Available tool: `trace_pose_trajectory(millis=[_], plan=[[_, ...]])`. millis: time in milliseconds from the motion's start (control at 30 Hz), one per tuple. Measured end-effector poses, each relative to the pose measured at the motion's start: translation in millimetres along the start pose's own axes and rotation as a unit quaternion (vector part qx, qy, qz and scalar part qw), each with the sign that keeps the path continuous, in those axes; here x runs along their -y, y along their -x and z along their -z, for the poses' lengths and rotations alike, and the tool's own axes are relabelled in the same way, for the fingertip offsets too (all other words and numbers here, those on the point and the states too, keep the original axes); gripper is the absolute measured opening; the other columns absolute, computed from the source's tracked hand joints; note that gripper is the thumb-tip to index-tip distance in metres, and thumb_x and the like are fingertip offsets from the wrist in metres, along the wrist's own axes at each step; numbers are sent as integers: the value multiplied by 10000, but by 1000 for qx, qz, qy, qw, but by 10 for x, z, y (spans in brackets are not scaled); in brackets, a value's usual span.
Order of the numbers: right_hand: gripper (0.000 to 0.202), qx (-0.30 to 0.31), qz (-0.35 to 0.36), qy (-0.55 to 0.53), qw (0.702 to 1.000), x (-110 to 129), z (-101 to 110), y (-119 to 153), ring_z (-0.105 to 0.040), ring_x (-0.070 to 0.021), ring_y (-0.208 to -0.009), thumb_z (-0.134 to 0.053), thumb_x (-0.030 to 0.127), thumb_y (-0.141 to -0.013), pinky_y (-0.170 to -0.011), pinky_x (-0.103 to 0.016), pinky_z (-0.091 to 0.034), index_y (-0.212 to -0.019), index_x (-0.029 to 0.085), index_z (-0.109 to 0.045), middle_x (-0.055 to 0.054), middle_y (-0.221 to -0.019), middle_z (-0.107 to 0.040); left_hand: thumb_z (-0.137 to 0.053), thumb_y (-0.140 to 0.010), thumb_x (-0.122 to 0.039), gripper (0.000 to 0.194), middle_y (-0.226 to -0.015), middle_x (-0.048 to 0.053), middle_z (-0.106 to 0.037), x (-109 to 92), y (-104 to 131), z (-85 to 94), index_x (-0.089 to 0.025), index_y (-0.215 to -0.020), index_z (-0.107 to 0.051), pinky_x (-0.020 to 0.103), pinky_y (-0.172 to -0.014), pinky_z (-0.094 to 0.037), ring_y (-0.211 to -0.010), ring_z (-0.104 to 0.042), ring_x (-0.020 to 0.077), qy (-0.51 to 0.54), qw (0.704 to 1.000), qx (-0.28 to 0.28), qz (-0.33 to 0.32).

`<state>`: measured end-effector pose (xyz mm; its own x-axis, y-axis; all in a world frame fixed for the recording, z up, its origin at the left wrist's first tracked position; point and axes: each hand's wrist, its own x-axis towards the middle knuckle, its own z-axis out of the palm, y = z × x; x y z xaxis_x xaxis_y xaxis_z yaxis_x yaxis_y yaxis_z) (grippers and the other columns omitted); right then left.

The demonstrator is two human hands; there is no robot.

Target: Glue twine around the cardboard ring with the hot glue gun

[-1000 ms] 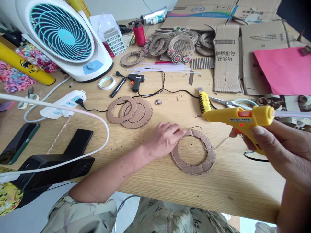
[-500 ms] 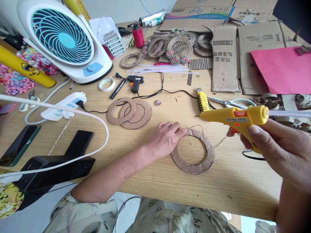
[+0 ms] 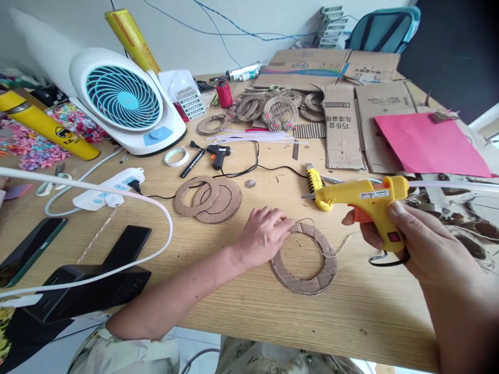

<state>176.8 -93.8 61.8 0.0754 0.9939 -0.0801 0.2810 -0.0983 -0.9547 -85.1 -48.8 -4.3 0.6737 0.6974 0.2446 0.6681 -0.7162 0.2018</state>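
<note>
Now a higher view is given than a second earlier: a teal bag with dark straps [image 3: 384, 31] has come into sight beyond the flattened brown cardboard [image 3: 304, 70]. The yellow plastic glue gun [image 3: 360, 192] has been turned slightly, so that its orange trigger [image 3: 357, 214] and dark red switch [image 3: 393, 237] are exposed. The flat brown cardboard ring [image 3: 306, 283] has been kept in place on the pale wooden table [image 3: 234, 311].

The glue gun is held above the table, its barrel running left to right, with the nozzle pointed left and dipped slightly. From its rear a translucent glue stick [image 3: 448, 185] is extended rightward.

The handle is gripped by the right hand [image 3: 413, 234], the barrel lying above and left of the fingers. The left hand [image 3: 265, 234] is curled down onto the ring's upper-left edge, the ring lying right of its fingers; its thumb's hold cannot be made out. From those fingertips a thin tan twine [image 3: 343, 243] is looped across the ring's right side.
</note>
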Motion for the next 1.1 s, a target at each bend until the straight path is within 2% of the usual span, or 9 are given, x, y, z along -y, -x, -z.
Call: trace_pose_trajectory(millis=[100, 267, 367, 467, 667, 767, 867, 967, 1100], plan=[[523, 75, 20, -44, 996, -111, 85, -102, -398, -168, -545, -414, 640, -941, -493, -310, -290, -965, 203, -699, -21, -594, -508, -512, -992, -206, 236, -1107, 71, -653, -55, -52, 24, -202, -1183, -650, 370, -843, -401, -999, -567, 210, -6, 999, -7, -47], [494, 98, 1, -98, 990, -190, 132, -154, -444, -166, -612, -407, 594, -957, -585, -310, -374, -1023, 202, -700, -20, -670, -553, -426, -1026, -168, 321, -1297, 61, -617, -210, -228, -4, -224, -1299, -584, 375, -861, -382, -961, -590, 166, -47, 988, -4, -147], [474, 91, -1, -121, 988, -196, 132, -152, -446, -163, -607, -448, 594, -933, -556, -316, -373, -1025, 202, -699, -51, -752, -622, -411, -1008, -116, 293, -1344, 45, -591, -271, -340, -28, -211, -1161, -642, 388, -851, -374, -887, -604, 148, -73, 977, 0, -200], [481, 87, -6, -131, 988, -210, 152, -171, -436, -164, -589, -482, 604, -903, -512, -322, -350, -1046, 197, -697, -83, -819, -663, -420, -996, -104, 251, -1275, 36, -618, -265, -387, -47, -192, -1014, -655, 393, -848, -365, -845, -603, 147, -79, 970, 2, -228], [514, 83, 6, -129, 988, -228, 205, -224, -458, -176, -560, -502, 628, -861, -501, -333, -372, -1016, 181, -702, -73, -702, -624, -404, -1025, -140, 230, -1006, 26, -657, -214, -296, -113, -189, -1023, -629, 363, -820, -354, -828, -577, 145, -78, 975, -37, -205], [482, 77, -1, -148, 986, -244, 211, -234, -467, -175, -567, -532, 607, -859, -503, -331, -375, -1046, 190, -688, -80, -745, -648, -366, -1040, -131, 273, -920, 4, -635, -255, -300, -132, -207, -1127, -613, 337, -796, -349, -802, -567, 123, -74, 979, -50, -186], [470, 72, -14, -163, 984, -259, 210, -231, -476, -172, -578, -535, 592, -867, -494, -328, -377, -1094, 207, -681, -97, -854, -679, -359, -1032, -110, 338, -912, 6, -625, -303, -364, -126, -245, -1250, -580, 341, -759, -340, -799, -569, 136, -99, 975, -24, -198], [469, 61, -15, -157, 986, -261, 213, -224, -480, -166, -576, -509, 600, -884, -468, -318, -362, -1065, 207, -690, -107, -897, -687, -397, -1012, -112, 271, -932, 40, -637, -302, -374, -98, -190, -1027, -656, 363, -765, -352, -809, -570, 163, -109, 972, -11, -206], [481, 37, 23, -118, 992, -260, 229, -215, -497, -164, -580, -469, 592, -920, -491, -307, -386, -1018, 177, -691, -76, -733, -635, -476, -1013, -199, 207, -1022, 69, -653, -207, -182, -22, -169, -922, -659, 374, -804, -381, -872, -575, 182, -98, 977, -35, -184]])
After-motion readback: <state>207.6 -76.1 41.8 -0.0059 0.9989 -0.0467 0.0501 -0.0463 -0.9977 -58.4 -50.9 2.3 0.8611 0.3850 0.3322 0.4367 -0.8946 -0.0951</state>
